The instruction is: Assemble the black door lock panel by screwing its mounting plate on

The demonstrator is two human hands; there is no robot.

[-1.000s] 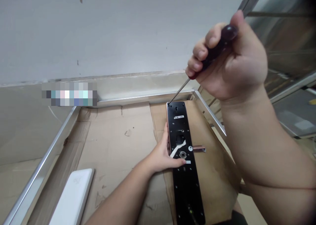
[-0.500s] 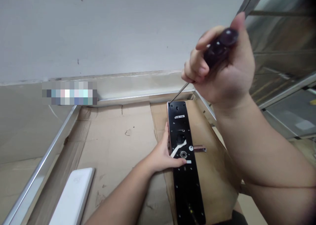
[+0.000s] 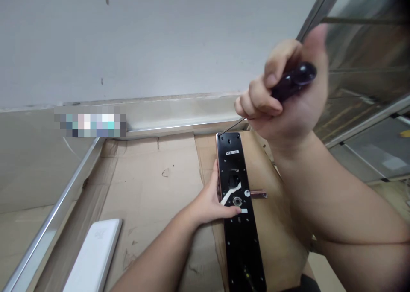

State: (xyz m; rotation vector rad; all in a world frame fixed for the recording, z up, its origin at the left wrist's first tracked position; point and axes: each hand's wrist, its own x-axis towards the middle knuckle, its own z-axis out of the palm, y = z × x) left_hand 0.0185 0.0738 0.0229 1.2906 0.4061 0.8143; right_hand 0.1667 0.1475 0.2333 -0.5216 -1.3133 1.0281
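A long black door lock panel (image 3: pixel 243 249) lies back side up on the cardboard, with screw holes, a "CE 16" label and a white cable on it. A copper-coloured handle (image 3: pixel 259 194) sticks out from its right side. My left hand (image 3: pixel 218 200) grips the panel's left edge, thumb across its back. In my right hand (image 3: pixel 285 87) is a screwdriver (image 3: pixel 294 82) with a dark handle, its thumb sticking up. The thin shaft slants down to the panel's top left corner, where the tip appears to touch; the exact contact is too small to tell.
Brown cardboard (image 3: pixel 153 176) covers the work surface, bordered by a metal-edged frame (image 3: pixel 179 127). A white flat box-like object (image 3: pixel 92 253) lies at lower left. Behind rises a pale wall (image 3: pixel 144 40). Glass-like panels (image 3: pixel 368 70) stand at the right.
My right hand has turned and lowered slightly, tilting the screwdriver flatter, with its handle end further right and down. The tip remains at the panel's corner. My left hand keeps its hold.
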